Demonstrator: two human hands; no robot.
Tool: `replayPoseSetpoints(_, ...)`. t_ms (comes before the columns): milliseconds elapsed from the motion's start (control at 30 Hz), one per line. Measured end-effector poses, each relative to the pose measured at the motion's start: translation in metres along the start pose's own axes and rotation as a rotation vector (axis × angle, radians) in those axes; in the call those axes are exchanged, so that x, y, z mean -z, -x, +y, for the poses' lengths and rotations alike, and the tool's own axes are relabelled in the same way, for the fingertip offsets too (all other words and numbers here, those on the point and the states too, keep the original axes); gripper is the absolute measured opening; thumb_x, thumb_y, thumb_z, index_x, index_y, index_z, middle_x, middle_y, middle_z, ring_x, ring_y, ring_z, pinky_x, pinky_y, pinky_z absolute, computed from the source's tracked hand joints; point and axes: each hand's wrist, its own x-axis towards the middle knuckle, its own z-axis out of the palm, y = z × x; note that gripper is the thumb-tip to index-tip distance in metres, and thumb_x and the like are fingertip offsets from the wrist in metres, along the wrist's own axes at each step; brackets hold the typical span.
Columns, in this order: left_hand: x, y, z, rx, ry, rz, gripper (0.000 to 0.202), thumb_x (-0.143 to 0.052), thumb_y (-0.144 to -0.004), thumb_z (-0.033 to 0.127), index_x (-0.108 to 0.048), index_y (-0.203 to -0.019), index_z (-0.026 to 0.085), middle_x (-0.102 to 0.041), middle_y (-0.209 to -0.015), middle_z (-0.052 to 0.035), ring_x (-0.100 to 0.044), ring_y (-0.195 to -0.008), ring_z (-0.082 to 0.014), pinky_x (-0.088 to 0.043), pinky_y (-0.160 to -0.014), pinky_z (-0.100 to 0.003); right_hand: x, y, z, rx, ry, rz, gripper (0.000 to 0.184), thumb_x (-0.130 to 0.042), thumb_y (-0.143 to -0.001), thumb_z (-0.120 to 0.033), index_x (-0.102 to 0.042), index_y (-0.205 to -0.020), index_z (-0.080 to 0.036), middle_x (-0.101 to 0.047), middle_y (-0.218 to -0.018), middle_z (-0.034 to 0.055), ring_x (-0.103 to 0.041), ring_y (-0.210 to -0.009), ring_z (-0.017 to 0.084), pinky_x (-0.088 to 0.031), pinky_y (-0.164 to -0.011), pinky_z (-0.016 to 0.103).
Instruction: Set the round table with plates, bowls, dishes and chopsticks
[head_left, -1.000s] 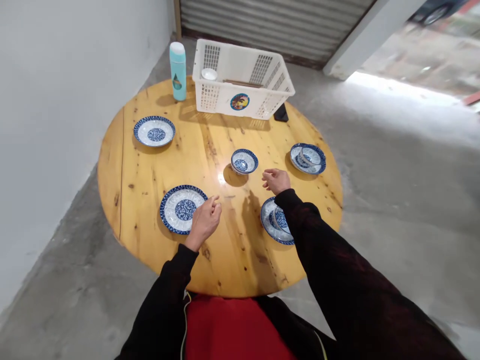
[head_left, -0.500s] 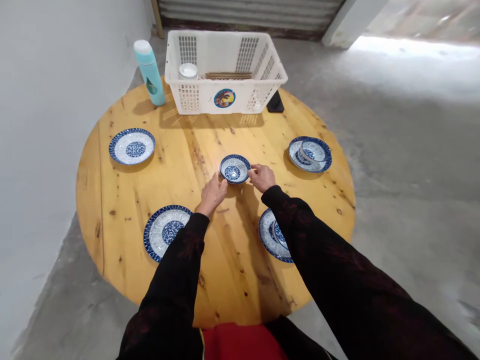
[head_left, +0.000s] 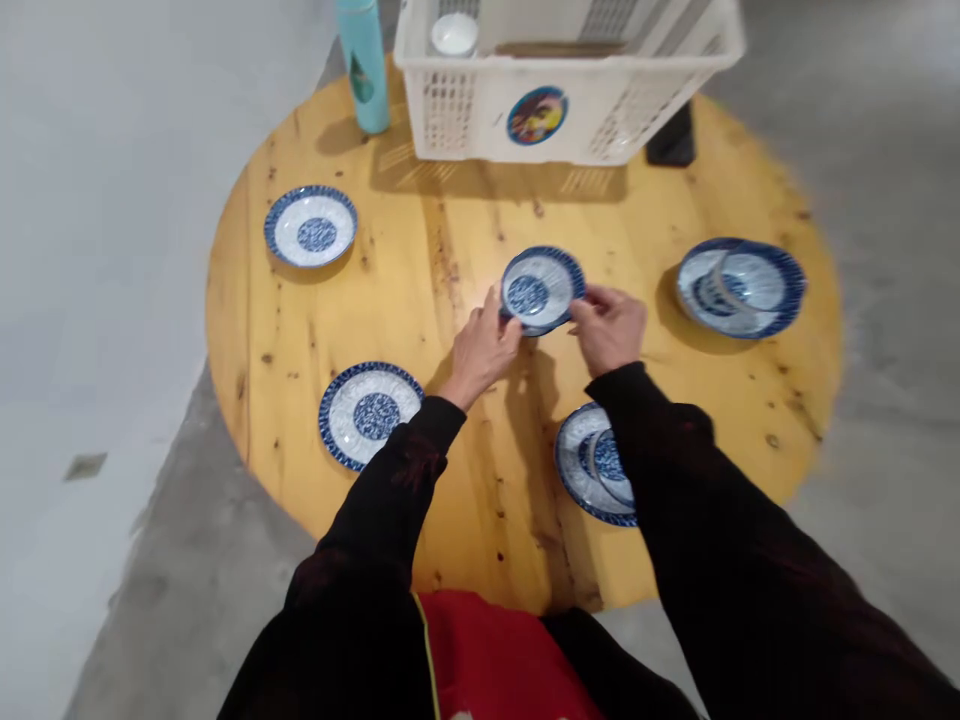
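A blue-and-white bowl (head_left: 541,285) is between my two hands over the middle of the round table (head_left: 480,500). My left hand (head_left: 484,350) grips its lower left rim, thumb and fingers closed on the edge. On the right side, my right hand (head_left: 611,328) pinches the rim. A second edge shows beneath the bowl; whether it is another stacked bowl I cannot tell. Nearest my left forearm lies a patterned plate (head_left: 349,425). Partly under my right sleeve is another plate (head_left: 574,480) with a bowl (head_left: 609,470) on it.
A plate (head_left: 281,228) lies at the far left. At the right, a plate (head_left: 694,290) carries a tilted-looking bowl (head_left: 754,285). Along the back stand a turquoise bottle (head_left: 367,75) and a white plastic basket (head_left: 480,120) holding a white bowl and sticks, beside a black phone (head_left: 673,140).
My view has tipped down and shifted left, so the table sits higher and further right. Both hands stay on the bowl, which now looks larger and more tilted.
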Motion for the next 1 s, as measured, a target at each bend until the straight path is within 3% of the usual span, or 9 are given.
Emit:
replayPoseSetpoints(100, 0.016, 0.027, 0.016, -0.038, 0.087, 0.019, 0.063, -0.042, -0.101, 0.036, -0.015, -0.159, 0.032, -0.052, -0.147, -0.0107, -0.060, -0.121, -0.0259, -0.050, -0.100, -0.044, 0.006, 0.023, -0.027, 0.109, -0.128, 0.099, 0.020, -0.065, -0.074, -0.028, -0.059, -0.092, -0.021, -0.064, -0.088, 0.0016, -0.061, -0.063, 0.015, -0.056, -0.054, 0.030)
replayPoseSetpoints(200, 0.033, 0.066, 0.029, -0.063, 0.195, -0.002, 0.066, -0.039, -0.102, 0.040, -0.005, -0.159, 0.037, -0.042, -0.155, -0.0099, -0.057, -0.125, -0.0279, -0.053, -0.098, -0.048, 0.009, 0.058, -0.052, 0.139, -0.255, 0.042, 0.024, -0.068, -0.075, -0.031, -0.051, -0.091, -0.024, -0.064, -0.085, 0.0004, -0.059, -0.055, 0.013, -0.056, -0.050, 0.030)
replayPoseSetpoints(367, 0.047, 0.140, 0.018, -0.017, 0.454, -0.006, 0.067, -0.042, -0.100, 0.037, -0.008, -0.158, 0.031, -0.049, -0.148, -0.0126, -0.062, -0.117, -0.0245, -0.056, -0.097, -0.045, 0.007, 0.131, -0.063, 0.060, -0.254, -0.089, 0.020, -0.064, -0.078, -0.033, -0.049, -0.089, -0.025, -0.063, -0.081, -0.0002, -0.063, -0.058, 0.015, -0.058, -0.053, 0.031)
replayPoseSetpoints(533, 0.056, 0.208, -0.023, 0.146, 0.520, -0.011, 0.056, -0.045, -0.099, 0.036, -0.032, -0.150, 0.018, -0.068, -0.114, -0.0120, -0.067, -0.098, -0.0217, -0.055, -0.092, -0.039, 0.003, 0.212, -0.057, -0.049, -0.117, -0.194, 0.017, -0.061, -0.082, -0.035, -0.053, -0.091, -0.023, -0.063, -0.078, 0.0021, -0.064, -0.062, 0.017, -0.055, -0.052, 0.028)
replayPoseSetpoints(667, 0.071, 0.258, -0.066, 0.222, 0.470, -0.017, 0.056, -0.046, -0.098, 0.039, -0.039, -0.149, 0.018, -0.069, -0.118, -0.0110, -0.066, -0.105, -0.0241, -0.053, -0.096, -0.038, -0.017, 0.273, -0.056, -0.115, -0.119, -0.307, 0.022, -0.059, -0.085, -0.038, -0.053, -0.098, -0.021, -0.067, -0.080, 0.0036, -0.065, -0.061, 0.018, -0.054, -0.053, 0.028)
replayPoseSetpoints(833, 0.114, 0.311, -0.124, 0.247, 0.406, -0.070, 0.057, -0.046, -0.097, 0.043, -0.042, -0.149, 0.020, -0.069, -0.125, -0.0099, -0.066, -0.109, -0.0231, -0.053, -0.096, -0.035, -0.073, 0.345, -0.073, -0.203, -0.154, -0.291, 0.022, -0.057, -0.084, -0.040, -0.052, -0.094, -0.021, -0.066, -0.080, 0.0032, -0.062, -0.055, 0.015, -0.052, -0.051, 0.027)
replayPoseSetpoints(1000, 0.172, 0.338, -0.176, 0.229, 0.309, -0.149, 0.054, -0.047, -0.095, 0.041, -0.048, -0.144, 0.018, -0.073, -0.115, -0.0092, -0.069, -0.103, -0.0226, -0.055, -0.091, -0.034, -0.137, 0.411, -0.098, -0.277, -0.249, -0.174, 0.029, -0.055, -0.083, -0.038, -0.057, -0.105, -0.019, -0.068, -0.087, 0.0040, -0.064, -0.061, 0.016, -0.053, -0.052, 0.027)
